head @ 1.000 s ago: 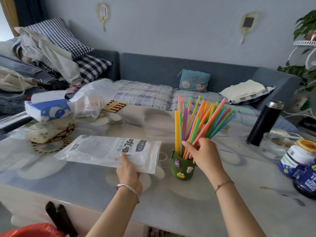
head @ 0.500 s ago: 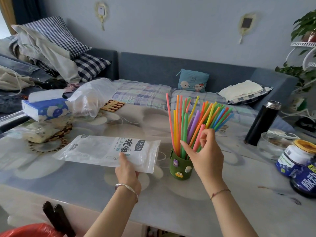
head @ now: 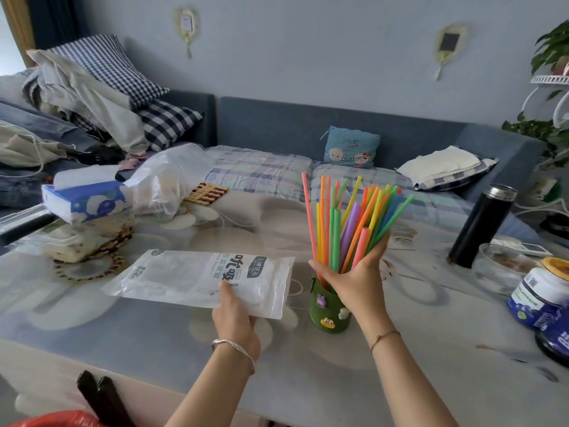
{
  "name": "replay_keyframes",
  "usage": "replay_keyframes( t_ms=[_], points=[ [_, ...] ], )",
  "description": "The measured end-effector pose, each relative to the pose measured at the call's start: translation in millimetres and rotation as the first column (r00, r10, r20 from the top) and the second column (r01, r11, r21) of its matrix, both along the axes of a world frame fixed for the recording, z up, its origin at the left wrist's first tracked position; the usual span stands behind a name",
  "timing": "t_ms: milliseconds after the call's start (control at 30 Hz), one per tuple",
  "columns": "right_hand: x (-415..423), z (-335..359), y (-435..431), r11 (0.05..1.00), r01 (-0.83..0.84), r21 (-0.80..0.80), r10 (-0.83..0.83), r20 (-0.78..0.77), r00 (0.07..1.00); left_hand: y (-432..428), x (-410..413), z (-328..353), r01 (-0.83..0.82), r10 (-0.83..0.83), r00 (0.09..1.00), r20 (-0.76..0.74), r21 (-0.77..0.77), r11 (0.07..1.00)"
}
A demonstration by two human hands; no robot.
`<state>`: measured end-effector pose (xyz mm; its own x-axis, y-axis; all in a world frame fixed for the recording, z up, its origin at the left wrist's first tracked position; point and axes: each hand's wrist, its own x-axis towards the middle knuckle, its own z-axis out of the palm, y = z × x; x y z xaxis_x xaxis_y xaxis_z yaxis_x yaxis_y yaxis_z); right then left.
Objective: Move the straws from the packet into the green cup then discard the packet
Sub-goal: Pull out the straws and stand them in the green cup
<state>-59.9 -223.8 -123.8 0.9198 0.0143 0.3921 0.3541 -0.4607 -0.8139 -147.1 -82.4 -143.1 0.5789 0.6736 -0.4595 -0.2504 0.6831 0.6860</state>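
the right hand (head: 354,275) curls round neon straws (head: 348,217) fanning up from the green cup (head: 328,312) on the table (head: 308,380). just left of it, the left hand (head: 235,317) pinches the flat translucent packet (head: 184,277), printed with chinese characters and "drink straw".

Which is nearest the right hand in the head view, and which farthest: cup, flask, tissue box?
1. Cup, right under the right hand that holds the straws.
2. Flask, standing off to the right, farther back.
3. Tissue box, far left across the table.
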Motion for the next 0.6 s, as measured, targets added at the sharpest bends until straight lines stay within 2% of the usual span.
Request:
replay_keyframes(
  t_ms=[133, 267, 400, 600],
  points=[
    [-0.3, -4.4, 12.8, 0.997, 0.068, -0.041, -0.067, 0.026, 0.997, -0.3, 2.7, 1.3, 0.002, -0.002, 1.000, 0.008, -0.005, 1.000],
    [2.5, -9.2, 16.3, 0.996, 0.091, -0.002, -0.091, -0.013, 0.996, -1.0, 2.3, 2.1, 0.000, 0.000, 1.000, 0.023, -0.017, 1.000],
    [6.6, -1.9, 6.7, 0.989, 0.033, 0.142, -0.023, -0.067, 0.997, 1.0, 1.8, 2.5, -0.005, 0.006, 1.000, 0.031, -0.028, 1.000],
    [9.2, 11.9, -4.6, 0.984, -0.075, 0.161, 0.081, -0.028, 0.996, 2.3, 0.4, 2.7, -0.005, 0.006, 0.999, 0.046, -0.023, 1.000]
  ],
)
